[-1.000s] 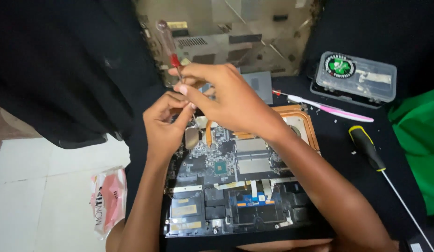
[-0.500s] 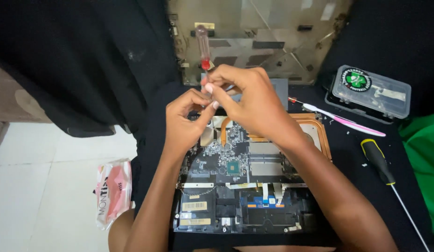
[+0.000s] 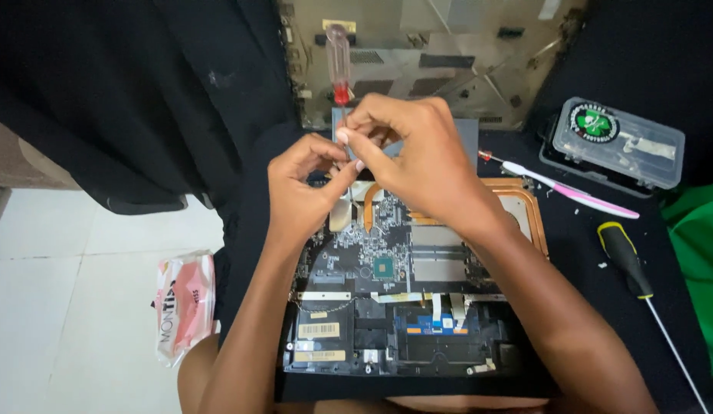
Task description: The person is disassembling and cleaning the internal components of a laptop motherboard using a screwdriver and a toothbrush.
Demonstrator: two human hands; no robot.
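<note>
We're over a black cloth-covered bench (image 3: 647,77), w/ an opened laptop chassis (image 3: 402,307) at centre, boards and copper heat pipe (image 3: 517,188) exposed; its detached base cover (image 3: 433,54) lies at 12 o'clock from the chassis. At 2 o'clock, a clear plastic parts box (image 3: 621,142) w/ a round green sticker. At 3 o'clock, green cloth (image 3: 697,261) on the bench edge. At 8 o'clock, down on the white tile floor (image 3: 73,284), a pink-and-white packet (image 3: 184,303). Our right hand (image 3: 421,165) is over the chassis' top edge, thumb and forefinger pinching the shaft of a screwdriver (image 3: 339,65) w/ clear handle and red collar, held upright, handle pointing to 12. Our left hand (image 3: 303,192) is just at 9 o'clock of the right, fingertips pressed together around the lower shaft near the tip; can't tell if sth small sits betw. them. A second screwdriver (image 3: 628,261), black-yellow grip, lies at 4 o'clock; a pink-white toothbrush (image 3: 571,192) betw. it and the box.
</note>
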